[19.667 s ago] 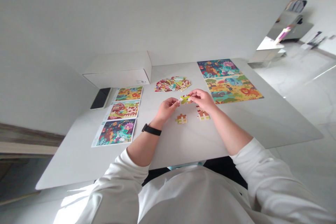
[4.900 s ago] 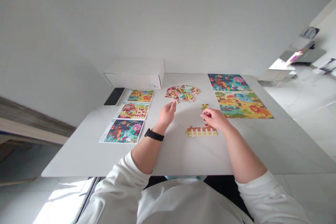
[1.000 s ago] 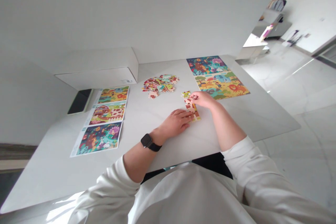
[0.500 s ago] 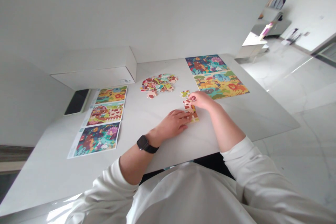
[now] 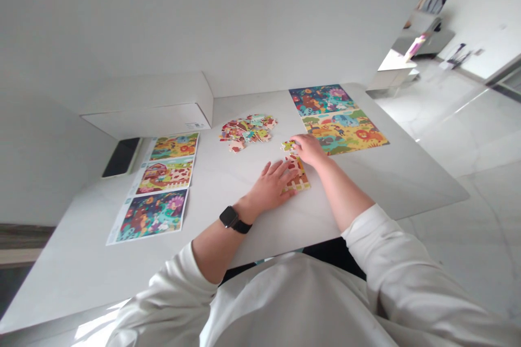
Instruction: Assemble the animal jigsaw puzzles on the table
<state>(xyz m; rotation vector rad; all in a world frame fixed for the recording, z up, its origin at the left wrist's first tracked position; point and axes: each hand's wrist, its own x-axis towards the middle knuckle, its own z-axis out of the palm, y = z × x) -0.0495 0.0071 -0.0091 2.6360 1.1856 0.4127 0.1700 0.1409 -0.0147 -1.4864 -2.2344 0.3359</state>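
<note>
The left hand (image 5: 272, 190), fingers spread, rested on the joined puzzle pieces (image 5: 302, 181) on the tabletop (image 5: 230, 179); sideways pressure might have parted them. Beyond, the right hand (image 5: 308, 148) met a green piece (image 5: 287, 145), its pinch indeterminate; a nudge could have skewed it. The white box (image 5: 142, 122) bore an illegible label (image 5: 196, 125).

The pale table (image 5: 222, 173) carries loose puzzle pieces (image 5: 247, 131) beyond my fingers (image 5: 280, 171). Leftward lie printed sheets (image 5: 165, 178); rightward, animal pictures (image 5: 345, 133).
</note>
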